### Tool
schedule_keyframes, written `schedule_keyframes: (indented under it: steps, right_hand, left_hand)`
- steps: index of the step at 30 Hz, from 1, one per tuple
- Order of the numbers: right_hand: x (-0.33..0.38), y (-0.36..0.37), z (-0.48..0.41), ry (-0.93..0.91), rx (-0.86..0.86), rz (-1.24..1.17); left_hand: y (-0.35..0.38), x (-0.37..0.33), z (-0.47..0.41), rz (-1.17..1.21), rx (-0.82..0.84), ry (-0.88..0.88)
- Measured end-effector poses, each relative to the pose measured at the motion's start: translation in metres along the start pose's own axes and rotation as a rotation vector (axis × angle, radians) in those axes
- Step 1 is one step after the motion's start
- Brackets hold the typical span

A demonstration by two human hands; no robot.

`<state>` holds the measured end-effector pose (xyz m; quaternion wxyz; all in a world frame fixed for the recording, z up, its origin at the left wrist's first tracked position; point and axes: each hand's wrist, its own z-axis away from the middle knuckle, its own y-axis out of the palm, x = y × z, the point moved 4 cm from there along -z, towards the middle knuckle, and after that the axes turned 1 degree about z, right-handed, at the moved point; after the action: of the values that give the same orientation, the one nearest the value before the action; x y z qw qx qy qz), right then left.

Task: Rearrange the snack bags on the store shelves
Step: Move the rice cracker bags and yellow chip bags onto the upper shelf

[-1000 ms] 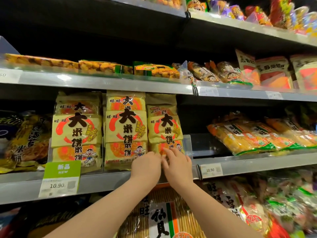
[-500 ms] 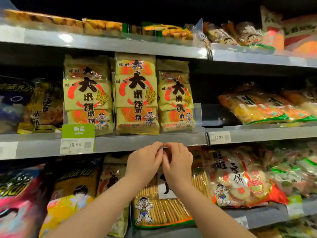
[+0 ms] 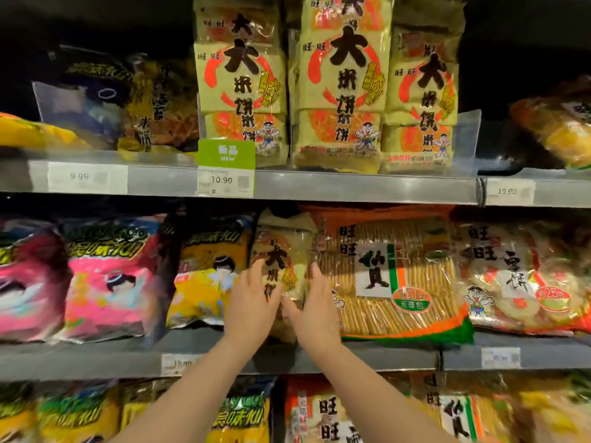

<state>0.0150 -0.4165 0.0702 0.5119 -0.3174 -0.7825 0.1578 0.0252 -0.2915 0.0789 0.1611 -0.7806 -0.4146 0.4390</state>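
Left hand (image 3: 250,304), right hand (image 3: 317,311) holding bag (image 3: 283,246), blurred

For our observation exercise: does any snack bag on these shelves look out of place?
Yes. One pale bag stands wedged on the middle shelf between a yellow bag and an orange pack, held by the left hand and right hand. It matches the three bags on the shelf above.
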Motion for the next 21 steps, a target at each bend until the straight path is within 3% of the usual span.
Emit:
schedule_keyframes:
  steps: [4,8,13,18,21]
  right_hand:
    - [-0.011,0.037,-0.006,0.177,0.068,-0.008]
    - [-0.008,0.034,-0.029,0.231,-0.011,0.272]
    - [0.000,0.024,-0.053,0.323,0.072,0.157]
    - [0.029,0.030,-0.042,0.002,-0.061,0.180]
    - [0.034,0.047,-0.033,-0.088,0.073,0.249]
  left_hand:
    - [0.010,0.047,0.010,-0.003,0.129,-0.088]
    - [0.009,0.062,0.010,0.001,0.142,-0.031]
    - [0.011,0.064,0.007,0.012,0.114,0.007]
    - [0.013,0.058,0.001,0.094,0.105,-0.034]
    - [0.009,0.057,-0.001,0.179,0.129,-0.050]
